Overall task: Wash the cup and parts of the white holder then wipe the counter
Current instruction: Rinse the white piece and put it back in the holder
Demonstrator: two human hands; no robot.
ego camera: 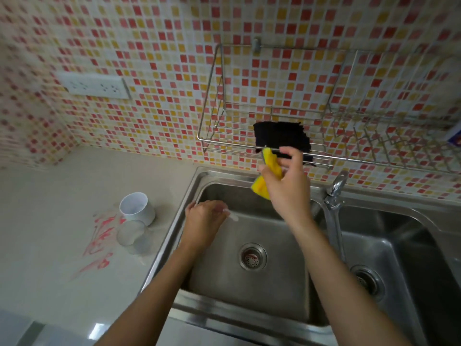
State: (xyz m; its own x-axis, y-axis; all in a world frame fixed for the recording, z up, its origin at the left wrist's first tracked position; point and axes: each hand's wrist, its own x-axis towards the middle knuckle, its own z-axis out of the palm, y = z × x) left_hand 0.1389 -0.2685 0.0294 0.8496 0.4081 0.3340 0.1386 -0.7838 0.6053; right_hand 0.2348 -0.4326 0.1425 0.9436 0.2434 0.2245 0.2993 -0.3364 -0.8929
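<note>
My right hand [287, 186] grips a yellow sponge [265, 178] above the back of the left sink basin [224, 275], just below the wire rack. My left hand [203, 218] hovers over the basin's left side and pinches a small clear plastic piece [233, 217]. On the counter left of the sink a white cylindrical holder [139, 208] stands open side up. A clear cup [132, 237] stands right in front of it. Red smears [102, 236] mark the counter beside them.
A wall-mounted wire rack [224, 143] holds a black cloth [279, 137]. The tap [335, 191] stands between the two basins, with the right basin [399, 258] beyond it. A wall socket [94, 86] sits at the upper left. The grey counter [50, 221] stretches to the left.
</note>
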